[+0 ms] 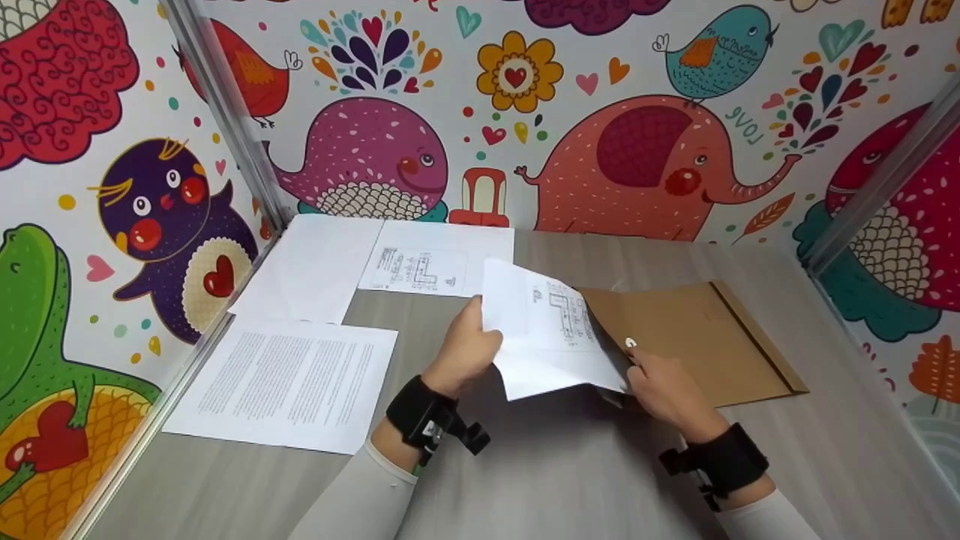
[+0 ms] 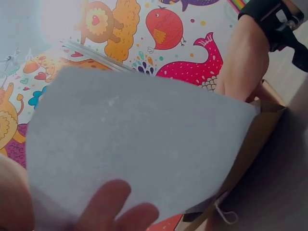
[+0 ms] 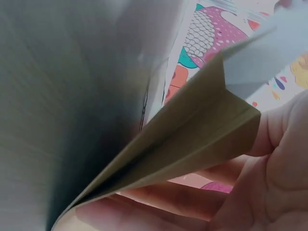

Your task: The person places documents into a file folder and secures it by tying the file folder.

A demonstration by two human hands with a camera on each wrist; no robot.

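My left hand (image 1: pixel 466 346) pinches the left edge of a white sheet of paper (image 1: pixel 536 330) printed with a technical drawing. In the left wrist view, the fingers lie against the sheet's blank back (image 2: pixel 139 130). The sheet's right side meets the open end of a brown paper envelope (image 1: pixel 682 337); how far it reaches inside is hidden. My right hand (image 1: pixel 671 394) grips the envelope near that end, beside a small white fastener (image 1: pixel 631 343). In the right wrist view, the envelope's folded edge (image 3: pixel 192 130) lies between thumb and fingers. A loose string (image 2: pixel 226 214) hangs from it.
A text-filled sheet (image 1: pixel 285 382) lies at the table's left. Behind it are a blank-looking sheet (image 1: pixel 307 266) and another sheet with a drawing (image 1: pixel 450 259). Walls with printed cartoons and metal corner posts (image 1: pixel 225 105) enclose the grey wood-grain table (image 1: pixel 540 480).
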